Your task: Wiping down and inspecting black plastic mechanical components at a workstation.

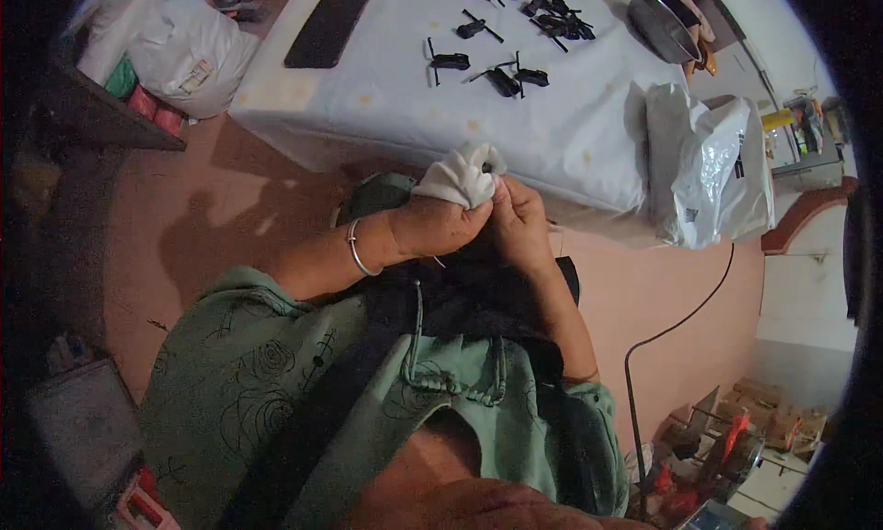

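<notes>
Floor (607, 296): smooth, salmon-pink. Table (368, 102): broad, draped in a pale sheet, slightly creased, with faint yellowish spots, falling in a soft fold over the near edge. Plastic sack (189, 47): white, bulging, crumpled, at the table's far left. Plastic bag (704, 176): glossy, whitish-grey, wrinkled, slumped over the table's right corner. Bowl (660, 26): round, grey, metallic, near the right edge. Slab (327, 31): flat, dark, rectangular with rounded corners, lying toward the table's left. Left hand (441, 225) and right hand (521, 219): brought together just before the table's near edge, the left closed round a bunched cloth, the right pinched at its right side. Black pieces (451, 61): slim-armed, angular, hard-looking; several lie singly, others heap together farther back. White cloth (451, 182): soft, matt, gathered in loose folds, held up between the hands. Bangle (355, 247): thin, silvery, smooth, on the left wrist. Dark spot (487, 168): small, roundish, set among the folds beside the right fingertips; possibly the end of a dark piece, though too small to tell.
</notes>
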### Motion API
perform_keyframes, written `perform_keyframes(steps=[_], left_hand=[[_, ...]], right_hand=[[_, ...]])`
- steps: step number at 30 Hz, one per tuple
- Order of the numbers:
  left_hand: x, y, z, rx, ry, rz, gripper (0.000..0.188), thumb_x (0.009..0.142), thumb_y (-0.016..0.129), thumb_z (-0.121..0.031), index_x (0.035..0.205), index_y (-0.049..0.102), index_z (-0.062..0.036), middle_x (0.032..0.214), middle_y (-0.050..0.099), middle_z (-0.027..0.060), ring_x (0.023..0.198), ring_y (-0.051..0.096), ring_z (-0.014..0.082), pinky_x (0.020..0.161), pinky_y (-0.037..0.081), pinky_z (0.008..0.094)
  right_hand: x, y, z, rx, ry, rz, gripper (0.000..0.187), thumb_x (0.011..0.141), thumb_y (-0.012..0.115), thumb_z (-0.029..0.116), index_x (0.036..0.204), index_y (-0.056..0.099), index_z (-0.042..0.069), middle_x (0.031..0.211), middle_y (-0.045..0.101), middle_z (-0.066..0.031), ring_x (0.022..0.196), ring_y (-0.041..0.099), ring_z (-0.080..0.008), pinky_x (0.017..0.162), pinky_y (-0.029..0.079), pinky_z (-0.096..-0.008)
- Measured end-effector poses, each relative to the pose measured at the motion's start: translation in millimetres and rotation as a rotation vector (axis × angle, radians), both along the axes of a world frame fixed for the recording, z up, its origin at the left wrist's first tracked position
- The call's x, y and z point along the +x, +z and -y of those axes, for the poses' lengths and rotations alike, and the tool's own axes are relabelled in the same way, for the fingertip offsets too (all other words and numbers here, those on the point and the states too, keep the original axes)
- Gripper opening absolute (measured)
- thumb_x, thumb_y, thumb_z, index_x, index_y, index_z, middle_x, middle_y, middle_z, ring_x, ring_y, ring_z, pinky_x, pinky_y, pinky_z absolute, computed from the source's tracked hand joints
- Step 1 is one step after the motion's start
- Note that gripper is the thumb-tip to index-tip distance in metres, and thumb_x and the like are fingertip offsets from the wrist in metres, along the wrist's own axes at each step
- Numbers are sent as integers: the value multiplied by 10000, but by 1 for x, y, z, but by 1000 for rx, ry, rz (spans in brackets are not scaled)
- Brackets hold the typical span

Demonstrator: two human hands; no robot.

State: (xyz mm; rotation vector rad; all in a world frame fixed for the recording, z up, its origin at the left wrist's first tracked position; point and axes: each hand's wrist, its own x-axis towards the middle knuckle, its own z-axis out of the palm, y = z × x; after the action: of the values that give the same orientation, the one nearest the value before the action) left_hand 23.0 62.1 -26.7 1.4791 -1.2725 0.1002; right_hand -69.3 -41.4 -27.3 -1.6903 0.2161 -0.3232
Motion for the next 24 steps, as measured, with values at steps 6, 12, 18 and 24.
perform_keyframes(steps=[6,12,18,24], left_hand=[[12,-7,-3,141,-20,117,248,770,531,-58,1010,502,-4,973,533,182,848,538,333,727,444,367],[17,22,-9,292,-153,97,249,764,543,-72,1009,564,-39,1005,553,173,874,546,327,762,455,349],[31,19,-2,266,-98,72,185,732,527,-89,890,616,-55,828,608,141,818,564,319,741,454,360],[20,8,12,370,-250,223,207,703,499,-111,866,611,-50,796,604,129,764,571,307,689,462,366]], right_hand=[[7,10,30,-23,44,-173,274,909,466,252,888,566,-2,708,553,32,649,454,-56,579,400,-229],[52,33,59,-875,-429,-196,288,819,570,280,964,549,32,649,570,-150,584,551,-228,546,433,-341],[77,18,76,-1108,-403,-236,326,775,582,286,1002,520,60,728,605,-203,686,580,-370,586,450,-420],[48,24,69,-868,-420,-164,271,757,597,180,951,504,16,605,551,-126,540,540,-239,519,427,-338]])
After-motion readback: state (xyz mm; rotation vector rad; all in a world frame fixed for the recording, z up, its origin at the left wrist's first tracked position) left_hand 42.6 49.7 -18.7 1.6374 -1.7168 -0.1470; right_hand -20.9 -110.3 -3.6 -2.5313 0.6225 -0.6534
